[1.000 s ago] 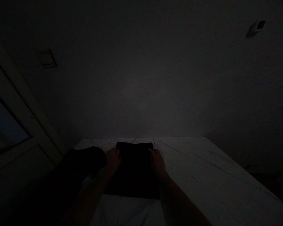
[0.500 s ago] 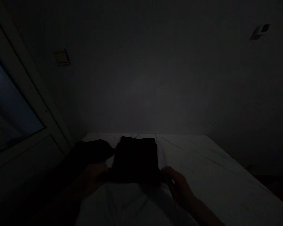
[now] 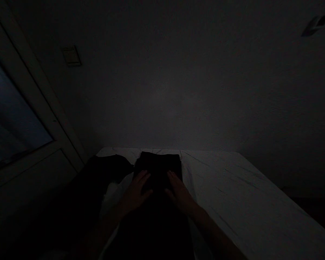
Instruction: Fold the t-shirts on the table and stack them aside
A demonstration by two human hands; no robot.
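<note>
A folded black garment (image 3: 159, 168) lies on a white marble-patterned table (image 3: 233, 187), and its near part runs dark toward me. My left hand (image 3: 135, 191) rests flat on it with the fingers spread, and my right hand (image 3: 178, 192) lies on it a short way to the right. Neither hand closes on the cloth. A dark heap of cloth (image 3: 109, 169) sits just left of the folded garment, near my left hand. The dimness hides the garment's folds and edges close to me.
The table's far edge meets a plain wall, and its right edge slopes down toward a dark floor. A door or window frame with a glass pane (image 3: 16, 119) stands at the left. A small wall plate (image 3: 71, 56) is mounted on the wall.
Both hands have moved from the garment's near corners onto its top, closer together. The dark cloth now reaches further toward me, and the view has tilted slightly.
</note>
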